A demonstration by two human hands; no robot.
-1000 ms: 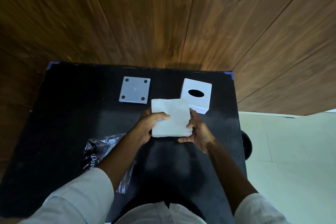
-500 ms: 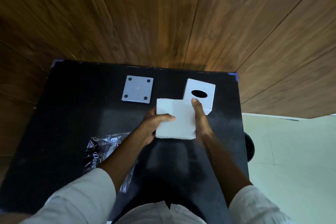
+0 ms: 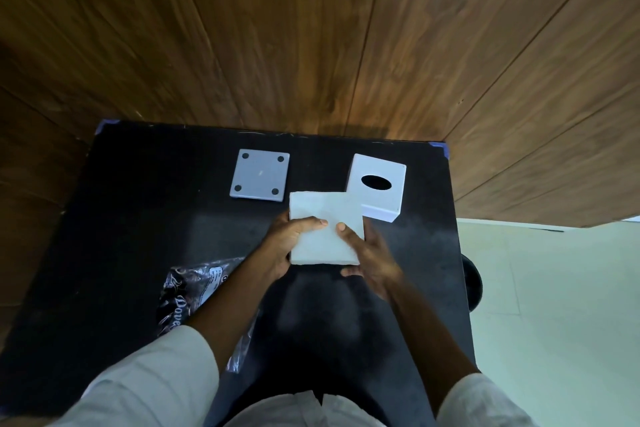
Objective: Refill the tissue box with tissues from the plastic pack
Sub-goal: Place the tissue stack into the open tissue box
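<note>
A white stack of tissues is held above the black table between both hands. My left hand grips its left side with the thumb on top. My right hand holds the right side, one finger lying across the top. Just behind and to the right stands the white tissue box, its oval opening facing up; the stack overlaps its near left corner. The box's grey base plate with black corner pads lies flat at the back centre. The crumpled plastic pack lies under my left forearm.
A wooden panel wall rises directly behind the table. The table's right edge drops to a pale floor, where a dark round object pokes out beside the edge.
My right hand drew back from along the stack's right edge near the box and now grips lower, with a finger on top. The stack stays in front of the box.
</note>
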